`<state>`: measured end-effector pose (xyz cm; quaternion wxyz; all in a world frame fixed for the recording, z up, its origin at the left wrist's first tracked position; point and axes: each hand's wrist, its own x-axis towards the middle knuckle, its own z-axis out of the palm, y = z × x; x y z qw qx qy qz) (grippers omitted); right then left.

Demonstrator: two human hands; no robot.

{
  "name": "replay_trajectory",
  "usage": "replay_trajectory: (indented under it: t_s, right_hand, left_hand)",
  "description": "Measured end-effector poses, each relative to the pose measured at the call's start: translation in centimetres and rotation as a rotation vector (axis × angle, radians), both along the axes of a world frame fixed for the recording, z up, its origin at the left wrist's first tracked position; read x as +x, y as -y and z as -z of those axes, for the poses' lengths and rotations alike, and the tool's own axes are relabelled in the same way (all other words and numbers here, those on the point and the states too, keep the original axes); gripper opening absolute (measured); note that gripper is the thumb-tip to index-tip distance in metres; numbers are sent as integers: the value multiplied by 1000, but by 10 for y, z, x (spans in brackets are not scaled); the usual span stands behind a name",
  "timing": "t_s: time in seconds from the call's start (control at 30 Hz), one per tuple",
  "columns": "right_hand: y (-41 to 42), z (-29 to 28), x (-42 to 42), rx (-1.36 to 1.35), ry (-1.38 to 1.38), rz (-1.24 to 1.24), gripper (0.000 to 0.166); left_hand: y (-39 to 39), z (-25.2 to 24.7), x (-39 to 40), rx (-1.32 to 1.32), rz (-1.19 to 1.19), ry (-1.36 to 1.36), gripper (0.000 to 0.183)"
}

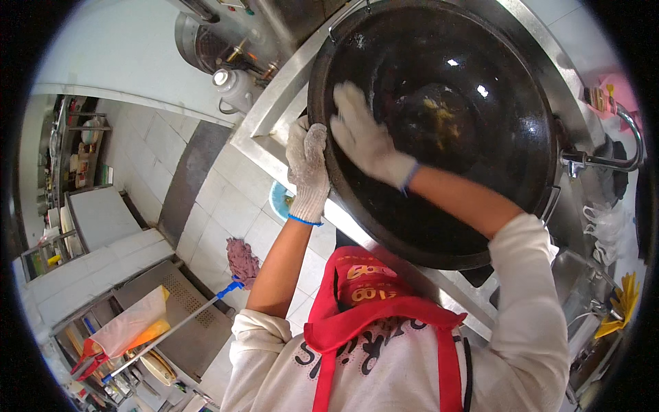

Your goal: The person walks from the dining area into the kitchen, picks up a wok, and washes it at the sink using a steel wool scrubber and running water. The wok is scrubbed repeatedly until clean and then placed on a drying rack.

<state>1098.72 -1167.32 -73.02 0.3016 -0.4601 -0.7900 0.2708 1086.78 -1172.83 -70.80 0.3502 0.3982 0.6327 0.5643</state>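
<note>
A large black wok rests on a stainless steel stove counter. My left hand, in a whitish knitted glove with a blue cuff edge, grips the wok's left rim. Inside the wok, my right hand, in a similar glove and blurred, lies near the left inner wall with its fingers pointing up and left. Its palm side is hidden, so whether it holds anything does not show. Some yellowish-brown residue or liquid sits at the wok's bottom. Metal loop handles stand at the wok's upper left and lower right.
A chrome faucet is just right of the wok. A metal thermos-like jug stands left of the counter. Below are a light blue basin and a mop on the tiled floor. Yellow rubber gloves hang at the right.
</note>
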Motion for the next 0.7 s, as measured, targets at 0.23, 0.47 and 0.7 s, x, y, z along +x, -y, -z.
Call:
replay_trajectory:
  t_s: [0.23, 0.47, 0.7]
  right_hand:
    - [3, -12, -7, -28, -92, -55, 60]
    - [-51, 45, 81, 148, 375, -70, 60]
    - [4, 2, 20, 152, -98, -280, 56]
  left_hand:
    - [-2, 1, -3, 45, 25, 76, 21]
    - [-4, -1, -4, -34, 19, -59, 25]
    - [-2, 3, -6, 56, 45, -214, 25]
